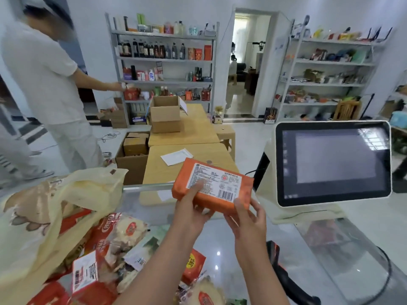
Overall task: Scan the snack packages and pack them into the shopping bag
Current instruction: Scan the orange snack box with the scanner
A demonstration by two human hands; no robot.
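Observation:
I hold an orange snack package (pixel 222 205) up over the glass counter with both hands. Its white label with a barcode faces me. My left hand (pixel 192 209) grips the package's left end, thumb lying on the label. At the lower right corner my right hand (pixel 246 219) grips it, thumb just beside the barcode. A cream shopping bag (pixel 46 219) lies open at the left with red packages showing inside. Several more snack packages (pixel 119 241) are heaped on the counter between the bag and my arms. A black barcode scanner (pixel 284 274) lies below my right forearm.
A checkout screen (pixel 332 161) stands at the right on the glass counter (pixel 222 243). Wooden tables (pixel 187 137) with cardboard boxes (pixel 165 116) sit beyond it. A person in white (pixel 50 84) reaches toward the stocked shelves (pixel 165 60) at the left back.

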